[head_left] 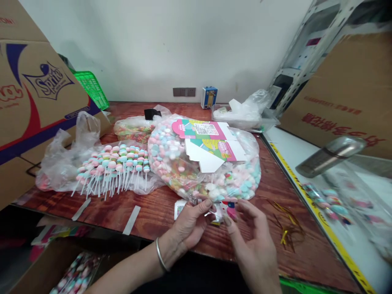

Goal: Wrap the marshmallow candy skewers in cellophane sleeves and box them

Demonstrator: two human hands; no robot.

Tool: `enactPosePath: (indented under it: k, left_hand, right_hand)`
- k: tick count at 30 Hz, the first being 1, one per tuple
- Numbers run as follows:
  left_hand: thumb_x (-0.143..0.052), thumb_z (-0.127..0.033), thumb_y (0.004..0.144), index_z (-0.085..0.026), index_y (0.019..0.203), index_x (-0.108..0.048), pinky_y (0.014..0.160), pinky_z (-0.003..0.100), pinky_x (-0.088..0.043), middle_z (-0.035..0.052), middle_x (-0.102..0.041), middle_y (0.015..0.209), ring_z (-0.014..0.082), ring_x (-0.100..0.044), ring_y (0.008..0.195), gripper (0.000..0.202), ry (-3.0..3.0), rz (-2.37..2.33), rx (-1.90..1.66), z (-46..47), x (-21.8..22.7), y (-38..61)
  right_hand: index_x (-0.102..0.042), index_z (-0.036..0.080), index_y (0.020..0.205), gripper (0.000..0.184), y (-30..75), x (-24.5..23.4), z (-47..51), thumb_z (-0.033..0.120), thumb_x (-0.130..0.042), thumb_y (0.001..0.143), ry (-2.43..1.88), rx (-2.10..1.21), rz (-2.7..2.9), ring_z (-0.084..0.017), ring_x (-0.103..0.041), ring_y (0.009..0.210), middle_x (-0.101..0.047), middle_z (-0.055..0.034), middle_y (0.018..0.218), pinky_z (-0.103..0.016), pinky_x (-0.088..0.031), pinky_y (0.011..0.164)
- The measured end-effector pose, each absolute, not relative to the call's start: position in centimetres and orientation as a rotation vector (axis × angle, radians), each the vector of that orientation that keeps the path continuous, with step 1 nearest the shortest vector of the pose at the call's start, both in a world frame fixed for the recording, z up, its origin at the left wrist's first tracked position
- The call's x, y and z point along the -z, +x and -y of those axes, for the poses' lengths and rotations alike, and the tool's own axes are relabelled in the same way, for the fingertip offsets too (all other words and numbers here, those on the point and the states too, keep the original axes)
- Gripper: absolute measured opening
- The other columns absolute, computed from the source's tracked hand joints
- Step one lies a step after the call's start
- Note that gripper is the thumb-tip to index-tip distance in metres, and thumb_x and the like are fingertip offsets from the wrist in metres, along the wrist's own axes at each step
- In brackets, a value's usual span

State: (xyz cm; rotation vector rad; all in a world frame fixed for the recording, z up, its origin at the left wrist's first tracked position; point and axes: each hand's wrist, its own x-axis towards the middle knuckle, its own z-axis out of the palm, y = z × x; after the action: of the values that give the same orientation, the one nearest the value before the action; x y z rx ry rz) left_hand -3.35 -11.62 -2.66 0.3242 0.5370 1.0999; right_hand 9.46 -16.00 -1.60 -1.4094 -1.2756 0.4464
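Note:
Near the table's front edge, my left hand (190,224) pinches one side of a small clear plastic bag (217,213). My right hand (255,241) holds its other side between thumb and fingers, by a printed red, blue and pink part. Just beyond lies a big clear bag of pastel marshmallows (165,151), with flattened printed cartons (211,143) on top. A small stack of white cards (179,208) is partly hidden behind my left hand. Gold twist ties (286,222) lie to the right of my right hand. Marshmallow lollipops (116,165) are heaped on the left.
White strips (131,220) lie along the front edge. A Sprite carton (45,81) stands at left, a steel flask (332,155) and packed sweets (335,204) at right. At the back are a plastic tray (245,122) and a blue box (209,97). Below is an open box (39,265).

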Motion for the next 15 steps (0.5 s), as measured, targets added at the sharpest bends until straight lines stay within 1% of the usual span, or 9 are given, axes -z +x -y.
enactPosePath:
  k: [1,2,3,5,8,9,12,13,15]
  left_hand:
    - [-0.079,-0.018,0.07,-0.016,0.076,-0.061,0.067,0.024,-0.044,-0.0006,-0.061,0.07,0.0111,-0.057,0.069,0.018,0.337,-0.54,-1.109,11.6,2.7,-3.5]
    - [-0.079,-0.018,0.069,-0.016,0.076,-0.061,0.068,0.024,-0.045,-0.0005,-0.061,0.07,0.0111,-0.057,0.069,0.019,0.354,-0.541,-1.119,11.7,2.8,-3.6]
    - [-0.08,-0.017,0.069,-0.015,0.074,-0.061,0.068,0.024,-0.045,-0.0006,-0.061,0.069,0.0107,-0.057,0.068,0.02,0.369,-0.544,-1.126,11.8,2.8,-3.7]
    - [-0.081,-0.017,0.067,-0.015,0.072,-0.06,0.069,0.024,-0.045,-0.0016,-0.061,0.067,0.0096,-0.056,0.066,0.021,0.38,-0.565,-1.143,12.2,2.8,-3.7]
    - [-0.082,-0.02,0.065,-0.014,0.078,-0.064,0.069,0.023,-0.045,-0.001,-0.063,0.069,0.0096,-0.057,0.066,0.023,0.443,-0.598,-1.132,13.0,2.6,-3.7]
    - [-0.083,-0.02,0.064,-0.014,0.083,-0.066,0.07,0.024,-0.045,0.0003,-0.065,0.073,0.0106,-0.059,0.068,0.026,0.489,-0.595,-1.109,13.3,2.5,-3.7]
    - [-0.086,-0.018,0.059,-0.016,0.099,-0.067,0.074,0.026,-0.046,0.005,-0.07,0.087,0.015,-0.062,0.079,0.044,0.631,-0.581,-1.002,14.1,2.1,-3.9]
    - [-0.086,-0.019,0.059,-0.016,0.099,-0.067,0.072,0.025,-0.046,0.0058,-0.07,0.089,0.0153,-0.062,0.079,0.044,0.661,-0.597,-0.992,14.2,2.1,-3.9]
    - [-0.082,-0.024,0.065,-0.015,0.093,-0.069,0.064,0.023,-0.044,0.0053,-0.069,0.085,0.0129,-0.059,0.072,0.032,0.675,-0.668,-1.051,14.4,2.3,-3.9]
  right_hand:
    - [-0.055,0.021,0.118,0.046,9.2,1.9,15.8,0.039,-0.069,0.078,-1.381,-0.688,1.153,-0.024,-0.061,0.105,-0.062,-0.011,0.119,-0.042,-0.049,0.091]
    - [-0.055,0.021,0.119,0.048,8.9,2.2,15.8,0.041,-0.07,0.078,-1.328,-0.908,1.039,-0.024,-0.062,0.103,-0.064,-0.0107,0.118,-0.041,-0.05,0.089]
    - [-0.057,0.021,0.117,0.046,8.7,2.5,15.8,0.042,-0.07,0.078,-1.266,-1.078,0.948,-0.023,-0.064,0.1,-0.066,-0.0099,0.115,-0.04,-0.051,0.088]
    - [-0.062,0.021,0.108,0.036,8.4,3.0,15.9,0.041,-0.07,0.078,-1.183,-1.23,0.843,-0.021,-0.065,0.096,-0.07,-0.0072,0.105,-0.037,-0.051,0.088]
    - [-0.066,0.021,0.098,0.027,8.4,3.3,16.4,0.037,-0.073,0.078,-1.181,-1.183,0.788,-0.018,-0.065,0.09,-0.071,-0.0029,0.095,-0.031,-0.05,0.085]
    - [-0.066,0.021,0.096,0.026,8.5,3.2,16.5,0.037,-0.073,0.077,-1.185,-1.163,0.771,-0.017,-0.064,0.088,-0.072,-0.0023,0.093,-0.03,-0.05,0.083]
    - [-0.067,0.021,0.094,0.025,8.8,2.8,16.9,0.039,-0.073,0.077,-1.179,-1.158,0.726,-0.017,-0.064,0.083,-0.071,-0.0022,0.09,-0.029,-0.052,0.077]
    - [-0.067,0.021,0.094,0.025,8.8,2.7,17.0,0.039,-0.073,0.077,-1.179,-1.151,0.725,-0.017,-0.064,0.082,-0.071,-0.0022,0.089,-0.028,-0.052,0.076]
    - [-0.067,0.021,0.094,0.025,8.7,2.6,17.2,0.038,-0.073,0.077,-1.186,-1.123,0.751,-0.016,-0.064,0.081,-0.071,-0.0017,0.089,-0.028,-0.051,0.077]
